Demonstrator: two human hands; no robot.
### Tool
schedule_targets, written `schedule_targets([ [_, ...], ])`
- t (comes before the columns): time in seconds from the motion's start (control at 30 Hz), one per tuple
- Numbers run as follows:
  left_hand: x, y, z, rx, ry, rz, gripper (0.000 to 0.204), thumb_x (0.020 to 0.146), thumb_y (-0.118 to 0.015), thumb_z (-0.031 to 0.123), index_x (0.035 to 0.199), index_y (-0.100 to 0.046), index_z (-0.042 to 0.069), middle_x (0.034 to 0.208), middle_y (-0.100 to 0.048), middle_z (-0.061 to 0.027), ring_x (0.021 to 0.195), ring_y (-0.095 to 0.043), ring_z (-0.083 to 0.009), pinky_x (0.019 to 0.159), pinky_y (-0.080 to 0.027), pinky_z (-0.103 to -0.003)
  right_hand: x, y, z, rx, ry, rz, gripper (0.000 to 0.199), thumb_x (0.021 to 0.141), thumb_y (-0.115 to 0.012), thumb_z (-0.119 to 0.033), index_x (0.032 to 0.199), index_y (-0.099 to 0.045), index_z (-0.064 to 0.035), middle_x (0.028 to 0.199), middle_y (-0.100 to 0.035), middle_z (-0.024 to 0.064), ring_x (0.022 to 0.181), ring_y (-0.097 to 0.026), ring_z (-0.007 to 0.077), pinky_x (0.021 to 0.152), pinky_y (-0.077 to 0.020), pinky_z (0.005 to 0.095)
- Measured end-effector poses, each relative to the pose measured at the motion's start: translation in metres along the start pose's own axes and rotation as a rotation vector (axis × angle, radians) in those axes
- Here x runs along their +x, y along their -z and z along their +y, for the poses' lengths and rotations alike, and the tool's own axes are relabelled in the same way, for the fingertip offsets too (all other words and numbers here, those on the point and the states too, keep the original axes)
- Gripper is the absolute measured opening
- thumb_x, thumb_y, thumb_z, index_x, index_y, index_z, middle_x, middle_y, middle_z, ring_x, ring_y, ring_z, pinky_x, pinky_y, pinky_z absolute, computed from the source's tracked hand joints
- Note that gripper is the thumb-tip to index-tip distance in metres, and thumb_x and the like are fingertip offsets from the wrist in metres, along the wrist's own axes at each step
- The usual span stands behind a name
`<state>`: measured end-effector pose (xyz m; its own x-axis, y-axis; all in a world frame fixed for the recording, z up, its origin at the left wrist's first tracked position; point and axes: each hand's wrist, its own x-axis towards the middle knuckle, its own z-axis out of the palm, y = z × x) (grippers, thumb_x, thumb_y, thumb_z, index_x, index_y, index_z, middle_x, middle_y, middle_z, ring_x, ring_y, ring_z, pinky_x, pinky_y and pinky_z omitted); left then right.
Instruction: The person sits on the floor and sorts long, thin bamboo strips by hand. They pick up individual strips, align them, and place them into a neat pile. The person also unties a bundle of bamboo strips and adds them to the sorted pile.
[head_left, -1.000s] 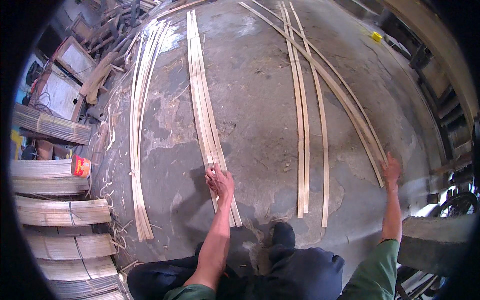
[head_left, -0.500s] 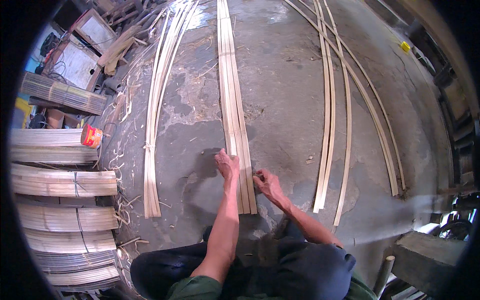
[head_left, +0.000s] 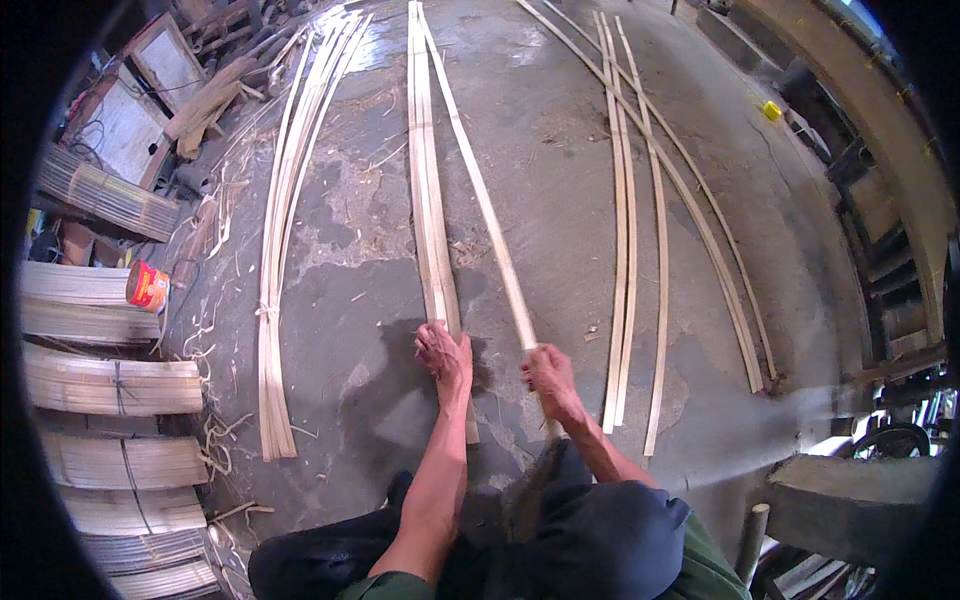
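Observation:
Long pale bamboo strips (head_left: pixel 426 190) lie side by side on the floor in front of me and run away to the far edge. My left hand (head_left: pixel 445 360) is closed around their near part. One single bamboo strip (head_left: pixel 482 200) slants off to the right of them, its far end still close to theirs. Its near part is in my right hand (head_left: pixel 550 376), whose fingers are closed on it. The fingertips of both hands are partly hidden.
A tied bundle of strips (head_left: pixel 276 270) lies to the left, and several loose strips (head_left: pixel 622 200) lie to the right, some crossed. Tied stacks of slats (head_left: pixel 115 385) line the left edge, with a red tin (head_left: pixel 147 286) on top. A concrete block (head_left: pixel 850 500) stands at the near right.
My right hand has closed on one strip and swung its near end to the right, away from the others. My left hand remains on the remaining strips. The whole view has shifted slightly.

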<state>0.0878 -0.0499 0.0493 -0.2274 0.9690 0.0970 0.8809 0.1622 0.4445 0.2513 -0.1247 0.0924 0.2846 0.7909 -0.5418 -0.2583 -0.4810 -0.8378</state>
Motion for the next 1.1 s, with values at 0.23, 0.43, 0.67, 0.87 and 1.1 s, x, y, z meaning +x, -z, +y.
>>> schedule_targets([
  [0.23,-0.006,-0.006,-0.002,0.023,-0.007,0.127,0.044,0.079,-0.071,0.027,0.111,-0.052,0.004,0.120,-0.047,-0.0133,0.114,-0.047,-0.0307,0.094,-0.040,-0.045,-0.059,0.076,-0.096,0.061,0.611,0.398,0.013,0.098,-0.058,-0.020,0.095,-0.057,-0.0075,0.062,-0.048,-0.0062,0.049,-0.042,0.0015,0.042,-0.0330,0.0191],
  [0.43,-0.002,-0.022,0.002,0.172,0.063,0.114,0.043,0.078,-0.069,0.019,0.115,-0.052,0.004,0.121,-0.047,-0.0106,0.115,-0.048,-0.0284,0.092,-0.040,-0.044,-0.061,0.136,-0.071,-0.311,0.552,0.539,0.041,0.097,-0.060,-0.024,0.134,-0.054,-0.0068,0.065,-0.049,-0.0056,0.054,-0.043,0.0030,0.048,-0.0360,0.0204],
  [0.67,-0.003,-0.027,0.005,0.211,0.003,0.146,0.036,0.078,-0.068,0.016,0.111,-0.057,0.008,0.118,-0.050,-0.0066,0.113,-0.048,-0.0261,0.093,-0.037,-0.043,-0.033,0.171,-0.022,-0.414,0.359,0.611,0.047,0.097,-0.060,-0.024,0.140,-0.049,-0.0096,0.071,-0.049,-0.0043,0.061,-0.041,0.0063,0.055,-0.0384,0.0231],
  [0.87,0.003,-0.026,-0.004,0.243,-0.128,0.123,0.029,0.076,-0.068,0.016,0.104,-0.064,0.010,0.114,-0.052,-0.0040,0.112,-0.047,-0.0250,0.093,-0.036,-0.044,-0.030,0.195,0.000,-0.397,0.285,0.627,0.046,0.097,-0.061,-0.026,0.139,-0.052,-0.0106,0.068,-0.047,-0.0045,0.060,-0.043,0.0061,0.053,-0.0386,0.0234],
  [1.1,0.007,-0.016,-0.005,0.267,-0.203,0.140,0.026,0.073,-0.067,0.016,0.097,-0.068,0.010,0.114,-0.055,-0.0044,0.113,-0.049,-0.0254,0.092,-0.035,-0.047,-0.039,0.205,-0.007,-0.325,0.157,0.545,0.047,0.097,-0.058,-0.025,0.139,-0.051,-0.0068,0.075,-0.056,0.0018,0.068,-0.052,0.0104,0.062,-0.0442,0.0268],
])
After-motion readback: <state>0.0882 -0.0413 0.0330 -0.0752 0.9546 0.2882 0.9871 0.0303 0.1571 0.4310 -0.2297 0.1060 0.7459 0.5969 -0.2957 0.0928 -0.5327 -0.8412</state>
